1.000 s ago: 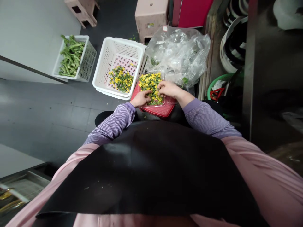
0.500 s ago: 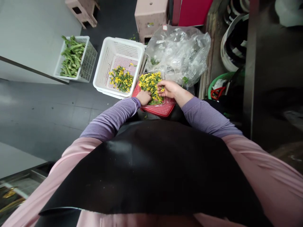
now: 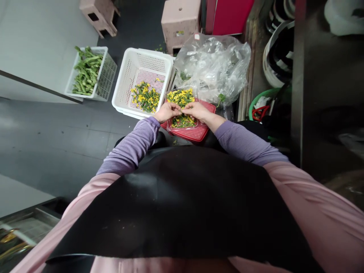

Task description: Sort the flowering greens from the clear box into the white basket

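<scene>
Over the middle of the clear tray (image 3: 170, 125), the left hand (image 3: 168, 112) and the right hand (image 3: 196, 111) are held fingertip to fingertip, thumb and fingers of each closed in a pinch; whether a stem is gripped between them is too small to tell. Yellow-flowered stems (image 3: 181, 97) are spread through the tray, which is set on the red quilted top (image 3: 195, 134), nearer its left edge. For such slender stems a light pinch, taken on the stalk, would seem best, so that blossoms are not crushed; the thin tray should not be leaned on. Past the top's left edge, looser stems are heaped in the white basket (image 3: 142, 60). Beyond its far edge a plastic bag (image 3: 216, 62) is bunched, best not brushed by the right sleeve (image 3: 247, 142).
</scene>
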### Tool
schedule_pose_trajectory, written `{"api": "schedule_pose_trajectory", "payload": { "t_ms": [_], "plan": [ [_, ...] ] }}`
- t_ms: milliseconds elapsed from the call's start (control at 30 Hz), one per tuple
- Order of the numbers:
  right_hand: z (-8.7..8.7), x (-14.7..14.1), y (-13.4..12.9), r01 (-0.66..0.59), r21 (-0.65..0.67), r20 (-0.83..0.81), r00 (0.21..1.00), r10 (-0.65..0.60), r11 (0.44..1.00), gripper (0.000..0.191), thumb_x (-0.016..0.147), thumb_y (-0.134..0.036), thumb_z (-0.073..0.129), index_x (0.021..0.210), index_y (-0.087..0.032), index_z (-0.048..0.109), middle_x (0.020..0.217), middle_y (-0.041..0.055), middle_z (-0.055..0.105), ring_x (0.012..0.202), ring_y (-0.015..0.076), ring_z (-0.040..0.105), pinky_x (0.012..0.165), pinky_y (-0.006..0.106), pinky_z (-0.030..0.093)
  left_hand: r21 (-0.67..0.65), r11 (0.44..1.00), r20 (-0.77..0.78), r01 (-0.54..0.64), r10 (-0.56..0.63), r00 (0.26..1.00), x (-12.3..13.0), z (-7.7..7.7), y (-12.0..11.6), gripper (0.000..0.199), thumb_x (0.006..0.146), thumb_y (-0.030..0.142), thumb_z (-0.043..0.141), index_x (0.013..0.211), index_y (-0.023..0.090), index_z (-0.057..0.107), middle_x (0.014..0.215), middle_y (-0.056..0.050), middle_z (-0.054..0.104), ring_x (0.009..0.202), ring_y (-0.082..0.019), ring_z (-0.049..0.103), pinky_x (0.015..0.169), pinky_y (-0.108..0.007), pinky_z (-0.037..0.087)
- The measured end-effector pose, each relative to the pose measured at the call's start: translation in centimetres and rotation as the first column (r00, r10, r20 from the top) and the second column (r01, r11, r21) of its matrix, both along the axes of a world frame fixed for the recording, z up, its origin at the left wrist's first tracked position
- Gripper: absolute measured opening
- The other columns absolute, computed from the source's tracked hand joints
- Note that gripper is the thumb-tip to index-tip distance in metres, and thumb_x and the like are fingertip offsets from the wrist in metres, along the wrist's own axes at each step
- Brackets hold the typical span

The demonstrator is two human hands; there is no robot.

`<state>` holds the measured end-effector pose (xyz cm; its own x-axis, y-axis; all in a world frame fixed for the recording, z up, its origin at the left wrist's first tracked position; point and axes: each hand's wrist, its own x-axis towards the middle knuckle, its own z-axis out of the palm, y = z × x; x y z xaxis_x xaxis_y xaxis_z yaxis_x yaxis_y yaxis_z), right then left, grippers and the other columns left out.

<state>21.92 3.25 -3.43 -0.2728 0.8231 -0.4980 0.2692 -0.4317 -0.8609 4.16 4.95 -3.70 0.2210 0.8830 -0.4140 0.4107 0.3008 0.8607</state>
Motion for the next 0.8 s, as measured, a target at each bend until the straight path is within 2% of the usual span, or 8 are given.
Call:
{"api": "schedule_pose_trajectory", "payload": {
  "t_ms": [133,300,467,667,800],
  "plan": [
    [-0.1,-0.2,0.1,0.078,0.01,0.03,0.997,-0.078,0.997,0.02,0.092,-0.016,0.065,0.076,-0.019,0.053,0.054,-0.007,0.044,0.045,0.0076,0.037,0.046,0.024,0.027,0.072,0.997,-0.037,0.024,-0.021,0.999,1.0,-0.4,-0.2,0.015,0.059,0.007,0.08,0.064,0.013,0.067,0.053,0.005,0.056,0.052,-0.006,0.045,0.054,-0.019,0.036],
    [-0.5,0.3,1.1,0.179,-0.002,-0.072,0.981,-0.178,0.984,0.024,0.092,-0.009,0.056,0.073,-0.019,0.048,0.062,-0.0053,0.049,0.046,0.0065,0.037,0.047,0.023,0.028,0.033,0.998,-0.034,-0.062,0.063,0.997,0.9,-0.4,-0.3,0.012,0.062,0.005,0.076,0.065,0.012,0.068,0.055,0.005,0.058,0.051,-0.006,0.045,0.056,-0.02,0.039],
    [-0.8,0.6,1.6,0.135,-0.023,-0.066,0.989,-0.136,0.991,0.021,0.088,-0.004,0.056,0.075,-0.02,0.051,0.063,-0.0052,0.049,0.046,0.0076,0.038,0.047,0.023,0.03,-0.042,0.993,0.018,-0.108,0.109,0.994,0.4,-0.3,-0.6,0.01,0.067,0.007,0.076,0.073,0.013,0.072,0.055,0.003,0.06,0.045,-0.006,0.044,0.05,-0.021,0.038],
    [-1.2,0.4,1.4,0.13,0.008,-0.039,0.991,-0.13,0.991,0.021,0.089,-0.004,0.055,0.076,-0.02,0.05,0.069,-0.0027,0.059,0.046,0.007,0.038,0.046,0.022,0.029,-0.031,0.997,0.008,-0.072,0.072,0.997,0.5,-0.1,-0.9,0.004,0.071,0.01,0.074,0.071,0.013,0.072,0.055,0.002,0.059,0.046,-0.007,0.045,0.051,-0.022,0.039],
    [-1.2,0.2,1.1,0.135,-0.017,-0.072,0.988,-0.135,0.991,0.021,0.089,-0.005,0.056,0.077,-0.021,0.048,0.067,-0.0035,0.058,0.046,0.0072,0.037,0.046,0.021,0.029,-0.007,0.999,-0.008,-0.04,0.04,0.999,0.3,-0.1,-0.9,0.002,0.069,0.011,0.074,0.071,0.013,0.074,0.056,0.002,0.061,0.049,-0.007,0.045,0.053,-0.021,0.039]
  ]
}}
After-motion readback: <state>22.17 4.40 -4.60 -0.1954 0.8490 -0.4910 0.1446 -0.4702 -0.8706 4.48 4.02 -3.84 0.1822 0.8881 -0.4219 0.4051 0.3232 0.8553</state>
